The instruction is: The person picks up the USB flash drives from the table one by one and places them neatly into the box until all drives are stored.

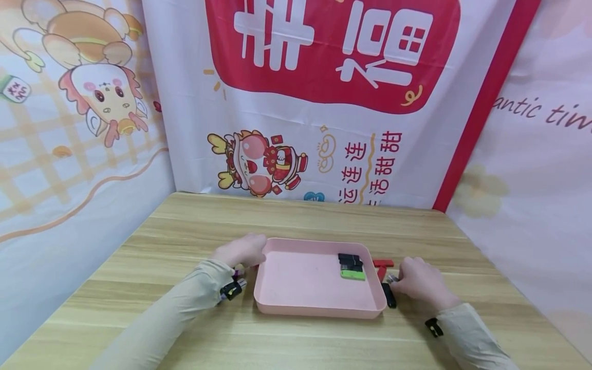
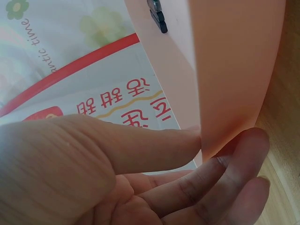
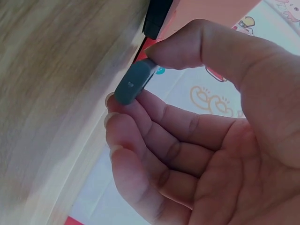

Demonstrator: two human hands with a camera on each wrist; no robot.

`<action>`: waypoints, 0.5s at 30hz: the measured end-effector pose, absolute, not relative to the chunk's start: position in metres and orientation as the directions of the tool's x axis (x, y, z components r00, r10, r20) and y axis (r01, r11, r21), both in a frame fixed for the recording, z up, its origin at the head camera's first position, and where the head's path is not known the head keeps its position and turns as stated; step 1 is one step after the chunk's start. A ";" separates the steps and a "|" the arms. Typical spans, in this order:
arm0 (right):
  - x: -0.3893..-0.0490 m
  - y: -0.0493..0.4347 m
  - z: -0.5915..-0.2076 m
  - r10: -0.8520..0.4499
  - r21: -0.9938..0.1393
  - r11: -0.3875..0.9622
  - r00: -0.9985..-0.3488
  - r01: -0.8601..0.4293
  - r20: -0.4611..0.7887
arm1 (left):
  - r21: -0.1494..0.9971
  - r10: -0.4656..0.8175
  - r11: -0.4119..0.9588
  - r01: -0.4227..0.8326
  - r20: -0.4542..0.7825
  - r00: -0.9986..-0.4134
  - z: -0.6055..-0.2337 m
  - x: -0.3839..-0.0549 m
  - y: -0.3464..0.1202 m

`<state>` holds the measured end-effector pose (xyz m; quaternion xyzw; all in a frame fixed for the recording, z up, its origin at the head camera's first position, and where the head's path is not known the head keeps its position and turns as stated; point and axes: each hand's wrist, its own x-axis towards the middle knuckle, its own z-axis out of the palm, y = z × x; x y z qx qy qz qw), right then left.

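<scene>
A shallow pink tray [image 1: 319,310] stands on the wooden table. My left hand [image 1: 241,250] grips its far left corner; in the left wrist view the thumb [image 2: 154,149] lies at the rim, with curled fingers [image 2: 243,154] against the outer wall. To the right of the tray, my right hand [image 1: 423,282] pinches a small dark grey and silver stick, apparently a USB flash drive [image 3: 133,84], between thumb and fingertips. Inside the tray, near its right wall, several black sticks [image 1: 350,260] and a bright green stick [image 1: 353,275] lie in a row.
Just outside the tray's right wall lie red sticks [image 1: 383,263] and a black stick [image 1: 389,295]. Small purple and silvery items [image 1: 239,272] lie left of the tray, partly hidden by the left wrist. Printed cloth [image 1: 277,113] hangs behind the table [image 1: 194,216] and on both sides.
</scene>
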<state>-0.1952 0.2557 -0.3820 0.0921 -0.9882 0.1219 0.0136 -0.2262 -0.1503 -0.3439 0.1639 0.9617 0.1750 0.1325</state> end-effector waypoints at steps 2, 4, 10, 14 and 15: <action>-0.196 0.256 -0.381 -0.174 -0.243 0.953 -0.984 -0.179 0.042 | 0.377 0.362 0.886 0.271 -0.197 -0.911 -0.344 -0.227 -0.151; -0.196 0.256 -0.380 -0.170 -0.245 0.954 -0.985 -0.173 0.034 | 0.372 0.365 0.886 0.276 -0.195 -0.910 -0.344 -0.227 -0.151; -0.196 0.257 -0.378 -0.142 -0.274 0.952 -0.990 -0.139 0.008 | 0.365 0.370 0.886 0.286 -0.184 -0.911 -0.343 -0.226 -0.151; -0.197 0.257 -0.376 -0.112 -0.294 0.950 -0.994 -0.105 -0.006 | 0.368 0.369 0.885 0.286 -0.178 -0.912 -0.342 -0.225 -0.150; -0.197 0.256 -0.376 -0.101 -0.301 0.949 -0.995 -0.091 -0.018 | 0.366 0.369 0.886 0.287 -0.178 -0.912 -0.342 -0.225 -0.150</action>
